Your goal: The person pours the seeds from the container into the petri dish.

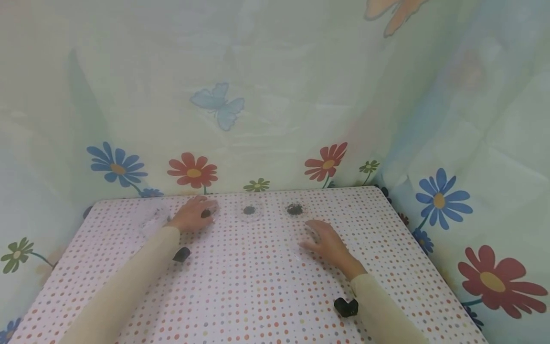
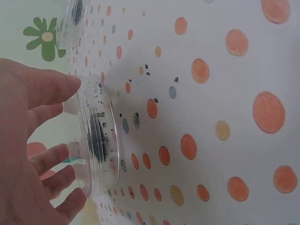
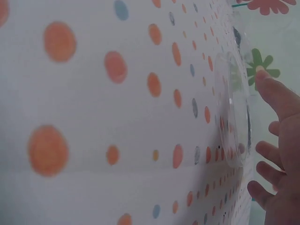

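My left hand [image 1: 194, 215] is at a clear round petri dish [image 2: 97, 136] with a heap of black granules inside. In the left wrist view, the thumb [image 2: 61, 88] meets one side of the rim and the fingertips the opposite side, so the hand grips it. My right hand [image 1: 328, 243] hovers with spread fingers above a clear round dish or lid [image 3: 234, 110] on the table. A gap shows between that thumb and the rim in the right wrist view. I see no heap inside this clear piece.
Two more dishes with black granules, a middle dish [image 1: 249, 210] and a right dish [image 1: 295, 209], stand along the back. Another clear dish [image 1: 151, 217] is at the far left. Loose granules [image 2: 147, 70] lie on the dotted tabletop [image 1: 240, 291]. A flowered curtain [image 1: 275, 95] rises behind.
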Tool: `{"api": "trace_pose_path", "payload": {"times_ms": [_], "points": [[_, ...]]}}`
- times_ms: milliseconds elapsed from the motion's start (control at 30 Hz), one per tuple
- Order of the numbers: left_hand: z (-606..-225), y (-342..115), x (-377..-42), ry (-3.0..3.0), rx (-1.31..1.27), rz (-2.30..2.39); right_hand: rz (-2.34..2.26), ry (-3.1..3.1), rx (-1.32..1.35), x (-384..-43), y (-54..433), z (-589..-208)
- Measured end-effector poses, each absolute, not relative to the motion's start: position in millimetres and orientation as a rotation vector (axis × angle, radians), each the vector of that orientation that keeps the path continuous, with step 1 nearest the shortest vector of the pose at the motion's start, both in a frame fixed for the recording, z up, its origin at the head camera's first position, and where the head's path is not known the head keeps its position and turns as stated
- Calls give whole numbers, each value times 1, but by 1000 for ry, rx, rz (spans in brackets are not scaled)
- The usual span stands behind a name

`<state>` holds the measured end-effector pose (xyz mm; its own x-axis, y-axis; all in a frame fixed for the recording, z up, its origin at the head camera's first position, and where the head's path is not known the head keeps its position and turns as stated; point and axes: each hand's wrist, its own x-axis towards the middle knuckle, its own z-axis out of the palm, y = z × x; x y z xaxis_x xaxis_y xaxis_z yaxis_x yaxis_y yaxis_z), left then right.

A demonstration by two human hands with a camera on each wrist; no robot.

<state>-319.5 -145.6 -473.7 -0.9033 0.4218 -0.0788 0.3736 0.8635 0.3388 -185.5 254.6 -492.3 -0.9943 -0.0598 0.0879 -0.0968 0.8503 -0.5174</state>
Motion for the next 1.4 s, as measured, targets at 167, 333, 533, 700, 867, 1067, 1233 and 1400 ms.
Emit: {"api": "trace_pose_path", "payload": {"times_ms": [167, 333, 533, 700, 867, 1067, 1233, 1400], "points": [[-474, -146, -317, 2855, 596, 485, 822, -2944, 165, -183, 257, -497], [-473, -145, -319, 2862, 626, 469, 793, -2940, 187, -180, 258, -500], [-474, -144, -322, 2859, 624, 449, 812, -2972, 180, -177, 257, -503], [-474, -143, -322, 2865, 618, 436, 806, -2975, 208, -174, 257, -503], [-472, -143, -320, 2866, 610, 426, 825, -2976, 224, -171, 255, -501], [-471, -142, -320, 2856, 592, 429, 805, -2997, 211, -169, 253, -500], [-472, -143, -320, 2857, 603, 419, 826, -2983, 230, -168, 252, -501], [-472, -143, -320, 2857, 596, 406, 764, -2975, 244, -168, 251, -502]]}}
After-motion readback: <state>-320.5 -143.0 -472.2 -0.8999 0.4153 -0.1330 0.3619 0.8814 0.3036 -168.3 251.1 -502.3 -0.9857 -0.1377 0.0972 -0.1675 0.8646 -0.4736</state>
